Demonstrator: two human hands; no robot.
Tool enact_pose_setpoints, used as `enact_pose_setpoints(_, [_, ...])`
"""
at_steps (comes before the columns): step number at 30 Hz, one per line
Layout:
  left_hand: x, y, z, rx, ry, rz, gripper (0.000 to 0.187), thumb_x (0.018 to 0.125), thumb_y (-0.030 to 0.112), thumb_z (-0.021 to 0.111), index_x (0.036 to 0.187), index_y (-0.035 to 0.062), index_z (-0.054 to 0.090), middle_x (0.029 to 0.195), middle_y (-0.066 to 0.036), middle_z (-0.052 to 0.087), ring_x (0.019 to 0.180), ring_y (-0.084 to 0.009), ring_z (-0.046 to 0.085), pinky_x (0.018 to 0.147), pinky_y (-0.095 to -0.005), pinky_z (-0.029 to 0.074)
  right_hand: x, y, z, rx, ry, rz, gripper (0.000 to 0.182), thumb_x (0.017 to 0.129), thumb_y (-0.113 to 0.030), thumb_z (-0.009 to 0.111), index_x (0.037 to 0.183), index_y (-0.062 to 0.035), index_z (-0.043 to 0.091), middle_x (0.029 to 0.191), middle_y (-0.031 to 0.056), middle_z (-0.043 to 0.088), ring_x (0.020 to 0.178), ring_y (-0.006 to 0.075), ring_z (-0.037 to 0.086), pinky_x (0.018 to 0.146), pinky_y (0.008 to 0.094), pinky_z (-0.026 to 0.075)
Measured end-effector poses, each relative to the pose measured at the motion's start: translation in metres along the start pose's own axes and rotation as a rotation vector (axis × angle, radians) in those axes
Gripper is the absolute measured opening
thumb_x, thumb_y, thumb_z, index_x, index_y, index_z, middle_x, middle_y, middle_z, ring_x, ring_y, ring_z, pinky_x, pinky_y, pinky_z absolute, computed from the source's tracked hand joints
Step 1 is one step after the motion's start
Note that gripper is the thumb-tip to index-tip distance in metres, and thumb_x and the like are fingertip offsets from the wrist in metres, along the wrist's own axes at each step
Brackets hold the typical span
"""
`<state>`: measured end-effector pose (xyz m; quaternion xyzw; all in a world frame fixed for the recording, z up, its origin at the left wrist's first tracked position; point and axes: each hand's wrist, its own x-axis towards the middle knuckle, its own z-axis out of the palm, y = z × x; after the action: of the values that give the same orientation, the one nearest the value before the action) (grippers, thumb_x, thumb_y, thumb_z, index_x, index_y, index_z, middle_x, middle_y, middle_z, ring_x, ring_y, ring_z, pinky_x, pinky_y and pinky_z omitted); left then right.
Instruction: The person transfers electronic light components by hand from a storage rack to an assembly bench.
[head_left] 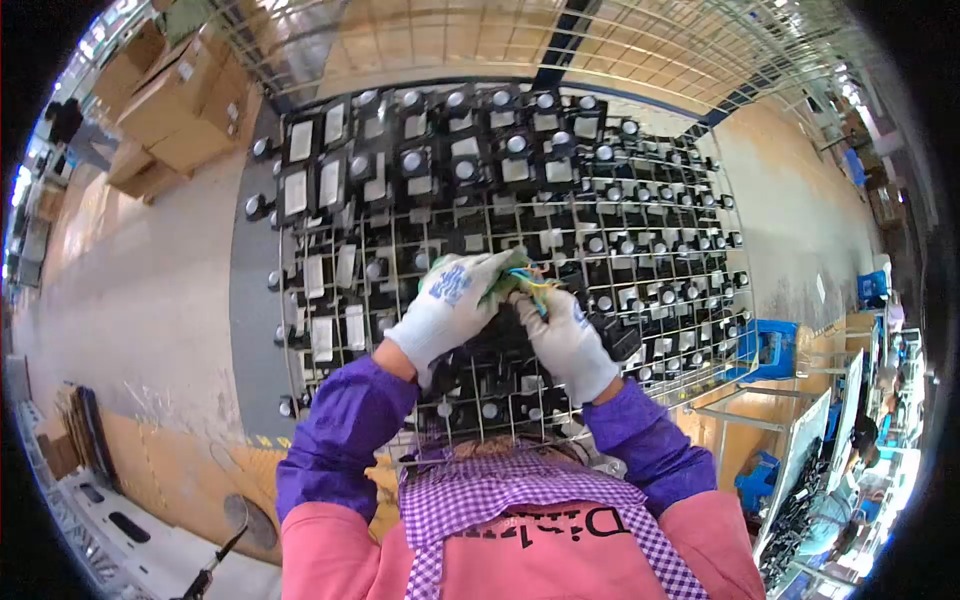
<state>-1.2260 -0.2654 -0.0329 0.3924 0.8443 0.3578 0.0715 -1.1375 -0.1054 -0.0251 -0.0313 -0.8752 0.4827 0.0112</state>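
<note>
My left hand [455, 300], in a white glove with blue print and green fingertips, is closed on a bundle of thin coloured wires [533, 279]. My right hand [568, 343], gloved in white too, pinches the same wires from the other side, its fingers close to the left ones. Both hands are over a wire mesh cage [740, 250] that holds many black parts [515, 150] with round silver ends and pale labels. The fingertips partly hide the wires' ends.
Cardboard boxes [185, 100] stand at the upper left. To the right are a blue stool [768, 350] and a workbench [800, 480] with black parts, where a person [828, 515] is partly visible. A white panel [120, 530] lies at lower left.
</note>
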Motion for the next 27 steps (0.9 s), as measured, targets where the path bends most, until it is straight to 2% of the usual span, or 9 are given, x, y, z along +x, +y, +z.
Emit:
enact_pose_setpoints(6, [0.008,-0.007,0.01,-0.011,-0.079,0.069,0.054,0.085,0.019,0.057,0.131,-0.0038,0.041,0.135,-0.025,0.043,0.114,-0.0402,0.051,0.096,-0.0432,0.042,-0.006,-0.001,0.001,-0.051,0.045,-0.011,0.028,0.089,-0.009,0.056,0.115,0.0012,0.059,0.102,0.0217,0.064,0.094,0.0364,0.062,0.082,0.0391,0.049])
enact_pose_setpoints(10, [0.004,0.0,-0.001,-0.011,-0.263,0.083,0.07,0.083,0.009,0.058,0.142,-0.0045,0.022,0.135,-0.024,0.044,0.127,-0.0364,0.043,0.106,-0.0393,0.034,-0.012,0.009,0.004,-0.016,0.132,-0.196,0.029,0.086,-0.006,0.056,0.114,0.0007,0.058,0.101,0.0199,0.063,0.092,0.0371,0.061,0.08,0.0408,0.049])
enact_pose_setpoints(13, [0.005,0.0,0.004,-0.297,-0.226,0.092,0.078,0.081,0.016,0.055,0.145,-0.0034,0.015,0.145,-0.027,0.03,0.134,-0.0364,0.034,0.11,-0.0392,0.029,-0.008,0.014,0.005,0.061,0.089,-0.176,0.027,0.088,-0.008,0.059,0.113,0.0013,0.058,0.105,0.0186,0.063,0.096,0.0336,0.062,0.081,0.0382,0.05])
enact_pose_setpoints(15, [0.004,-0.006,0.01,-0.37,-0.233,0.194,0.1,0.076,0.009,0.062,0.148,0.0032,-0.006,0.151,-0.025,0.02,0.138,-0.0329,0.029,0.111,-0.0355,0.026,-0.007,0.016,0.001,0.059,0.029,-0.2,0.028,0.087,-0.004,0.058,0.114,0.0003,0.058,0.109,0.0176,0.062,0.099,0.0334,0.061,0.086,0.0363,0.05])
enact_pose_setpoints(17, [0.007,-0.006,0.008,-0.652,-0.337,-0.104,0.106,0.07,-0.001,0.065,0.15,0.0078,-0.005,0.154,-0.02,0.014,0.139,-0.0277,0.027,0.111,-0.0358,0.027,-0.006,0.001,-0.006,0.149,-0.013,-0.27,0.026,0.089,-0.006,0.057,0.114,0.0009,0.058,0.108,0.017,0.062,0.1,0.0297,0.062,0.085,0.0343,0.049])
enact_pose_setpoints(20, [0.008,-0.025,0.022,-0.875,-0.204,0.071,0.111,0.068,-0.005,0.067,0.151,0.0124,-0.005,0.155,-0.014,0.014,0.138,-0.0233,0.026,0.11,-0.0358,0.029,-0.001,0.014,-0.002,0.162,-0.07,-0.303,0.024,0.093,-0.01,0.055,0.115,0.0006,0.058,0.104,0.0144,0.064,0.099,0.0215,0.061,0.084,0.0311,0.049])
enact_pose_setpoints(23, [0.01,-0.021,0.016,-0.885,-0.25,0.103,0.112,0.068,-0.004,0.068,0.151,0.0143,-0.004,0.156,-0.011,0.013,0.136,-0.0214,0.029,0.109,-0.0337,0.029,0.005,0.009,-0.007,0.407,-0.254,-0.023,0.024,0.093,-0.009,0.054,0.116,-0.0021,0.058,0.102,0.0123,0.066,0.097,0.0189,0.061,0.083,0.0309,0.049])
enact_pose_setpoints(24, [0.01,-0.022,0.016,-1.045,-0.299,-0.015,0.108,0.069,-0.003,0.068,0.151,0.0131,0.0,0.154,-0.009,0.02,0.132,-0.0194,0.033,0.109,-0.0324,0.027,0.009,0.012,-0.004,0.378,-0.226,0.029,0.023,0.097,-0.015,0.052,0.114,-0.0016,0.059,0.097,0.01,0.067,0.092,0.0128,0.059,0.081,0.0286,0.047])
enact_pose_setpoints(27, [0.015,-0.024,0.006,-0.92,-0.366,-0.049,0.103,0.071,-0.003,0.067,0.151,0.0124,0.005,0.151,-0.009,0.027,0.13,-0.0185,0.035,0.107,-0.0311,0.028,0.011,0.012,-0.003,0.376,-0.209,0.114,0.024,0.097,-0.017,0.052,0.114,-0.0017,0.059,0.096,0.0109,0.067,0.089,0.0147,0.06,0.081,0.0291,0.047])
